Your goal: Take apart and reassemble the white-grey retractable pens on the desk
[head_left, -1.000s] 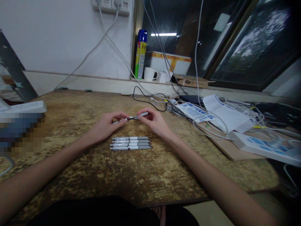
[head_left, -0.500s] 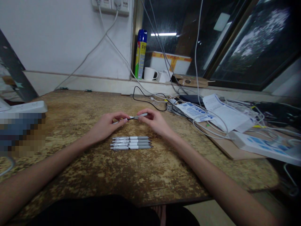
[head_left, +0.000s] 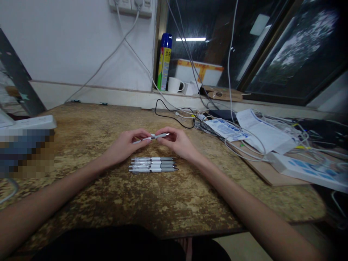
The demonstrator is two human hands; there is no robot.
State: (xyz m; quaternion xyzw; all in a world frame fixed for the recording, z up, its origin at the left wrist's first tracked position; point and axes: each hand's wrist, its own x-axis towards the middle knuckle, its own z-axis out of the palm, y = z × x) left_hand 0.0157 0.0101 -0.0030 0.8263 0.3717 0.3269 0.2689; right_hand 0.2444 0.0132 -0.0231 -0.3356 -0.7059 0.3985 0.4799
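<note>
Pen [head_left: 152, 137] held just over desk [head_left: 163, 203], left hand [head_left: 126, 143] pinched on white end & right hand [head_left: 178, 141] on grey end, halves look joined, w/ row of pens [head_left: 152, 164] lying whole nearby.

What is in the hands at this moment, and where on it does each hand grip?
One pen, held level between both hands: the left hand pinches its white barrel end, and the right hand pinches its grey grip end.

White-and-grey pens [head_left: 152, 164], mottled brown-yellow table [head_left: 152, 203], blue-yellow spray can [head_left: 164, 61]
</note>
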